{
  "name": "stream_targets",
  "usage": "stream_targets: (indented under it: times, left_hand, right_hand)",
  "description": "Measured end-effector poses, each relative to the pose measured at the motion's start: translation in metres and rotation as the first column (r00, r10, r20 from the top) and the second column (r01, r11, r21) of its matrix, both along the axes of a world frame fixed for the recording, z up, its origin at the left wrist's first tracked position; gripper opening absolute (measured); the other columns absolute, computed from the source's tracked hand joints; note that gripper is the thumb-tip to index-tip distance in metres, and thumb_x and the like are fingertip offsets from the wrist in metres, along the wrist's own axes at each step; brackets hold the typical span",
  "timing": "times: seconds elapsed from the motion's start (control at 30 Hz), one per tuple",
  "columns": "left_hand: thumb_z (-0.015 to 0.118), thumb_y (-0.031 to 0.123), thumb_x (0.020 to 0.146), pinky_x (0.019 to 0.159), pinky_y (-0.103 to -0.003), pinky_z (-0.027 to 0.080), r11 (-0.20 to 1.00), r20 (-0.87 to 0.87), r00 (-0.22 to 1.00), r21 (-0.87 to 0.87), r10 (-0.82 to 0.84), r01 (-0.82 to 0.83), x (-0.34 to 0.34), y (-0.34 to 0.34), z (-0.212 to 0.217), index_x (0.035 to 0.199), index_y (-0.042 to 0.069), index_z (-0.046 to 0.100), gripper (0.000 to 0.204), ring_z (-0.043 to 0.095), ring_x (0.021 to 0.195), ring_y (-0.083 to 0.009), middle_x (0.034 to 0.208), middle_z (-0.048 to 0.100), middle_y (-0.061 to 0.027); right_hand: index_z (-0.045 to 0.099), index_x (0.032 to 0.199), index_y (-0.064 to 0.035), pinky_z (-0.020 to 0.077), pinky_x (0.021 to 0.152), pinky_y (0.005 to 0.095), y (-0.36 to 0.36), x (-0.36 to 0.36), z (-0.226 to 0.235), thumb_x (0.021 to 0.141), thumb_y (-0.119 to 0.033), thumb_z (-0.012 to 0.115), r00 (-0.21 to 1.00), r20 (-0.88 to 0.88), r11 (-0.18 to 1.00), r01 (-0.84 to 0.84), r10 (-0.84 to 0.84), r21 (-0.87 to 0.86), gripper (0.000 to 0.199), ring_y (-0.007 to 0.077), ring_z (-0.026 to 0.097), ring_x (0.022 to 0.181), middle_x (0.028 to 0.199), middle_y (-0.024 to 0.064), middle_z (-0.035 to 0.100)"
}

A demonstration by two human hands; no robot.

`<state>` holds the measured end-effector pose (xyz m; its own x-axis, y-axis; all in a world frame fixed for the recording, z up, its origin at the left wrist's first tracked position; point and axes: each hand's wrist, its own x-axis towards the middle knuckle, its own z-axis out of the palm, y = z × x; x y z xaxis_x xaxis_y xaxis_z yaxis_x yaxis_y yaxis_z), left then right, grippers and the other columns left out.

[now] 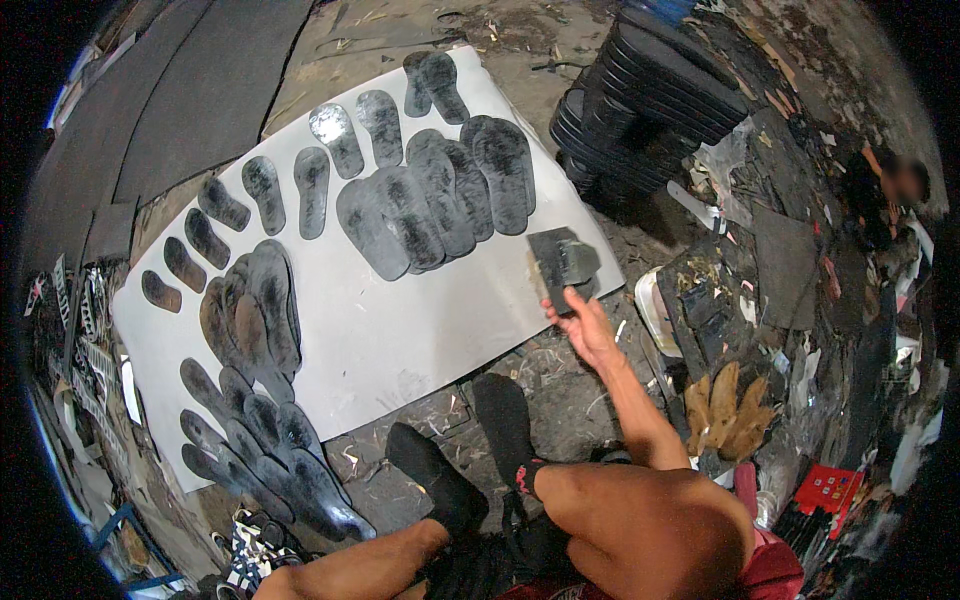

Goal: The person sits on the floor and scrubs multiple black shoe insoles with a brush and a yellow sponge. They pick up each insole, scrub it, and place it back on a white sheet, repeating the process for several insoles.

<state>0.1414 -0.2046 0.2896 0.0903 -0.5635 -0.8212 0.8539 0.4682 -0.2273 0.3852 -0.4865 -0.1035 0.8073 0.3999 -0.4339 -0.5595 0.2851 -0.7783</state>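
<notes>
My right hand (588, 330) pinches the near edge of a dark flat scrap piece (548, 262), its thumb on top. Smaller grey pieces (577, 262) lie against that scrap, over the right corner of a white sheet (400, 340). Across the sheet lie black shoe soles, some single, like the sole (312, 190), others overlapping in piles. One pile of soles (428, 210) sits near the middle, another (255, 310) at the left, and a fanned group (265, 430) at the near left corner. My left hand is out of view.
Tall stacks of black soles (650, 90) stand beyond the sheet's right side. Tan sole-shaped pieces (728, 408) and scraps litter the floor at right. Dark sheets (190, 90) lie far left. My feet in black socks (432, 470) rest before the sheet. Another person (890, 185) is at far right.
</notes>
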Motion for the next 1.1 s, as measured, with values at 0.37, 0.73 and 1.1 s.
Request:
stream_targets:
  times: [0.37,0.73,1.1]
  left_hand:
    - [0.046,0.017,0.124,0.099,-0.030,0.058,0.990,-0.096,0.987,-0.038,0.130,-0.134,-0.003,0.002,-0.004,0.142,-0.002,0.066,0.033,0.071,0.110,-0.0169,0.127,0.076,-0.0050]
    - [0.056,0.005,0.115,0.108,-0.033,0.054,0.856,0.477,0.797,0.508,-0.370,0.093,-0.015,0.022,-0.002,0.144,-0.005,0.065,0.032,0.068,0.123,-0.0242,0.137,0.073,-0.0141]
    - [0.067,-0.013,0.103,0.125,-0.041,0.048,0.781,0.381,0.870,0.625,-0.313,0.008,0.028,0.054,-0.025,0.148,-0.013,0.065,0.045,0.060,0.150,-0.0341,0.158,0.064,-0.0265]
  right_hand:
    - [0.061,0.137,0.0057,0.0630,0.086,0.0337,-0.034,0.057,0.005,0.117,-0.038,0.066,0.993,0.115,0.968,0.038,-0.010,-0.248,0.048,0.0208,0.075,0.093,0.114,0.0183,0.077]
    - [0.067,0.120,-0.0046,0.0588,0.074,0.0345,-0.059,-0.086,0.084,0.113,-0.035,0.065,0.885,-0.145,0.592,-0.409,0.442,-0.694,0.031,0.0200,0.071,0.088,0.104,0.0117,0.073]
    - [0.073,0.131,-0.0014,0.0592,0.099,0.0409,0.082,-0.056,0.358,0.099,-0.011,0.073,0.407,-0.073,0.211,-0.609,0.911,-0.765,0.034,0.0352,0.073,0.117,0.130,0.0192,0.075]
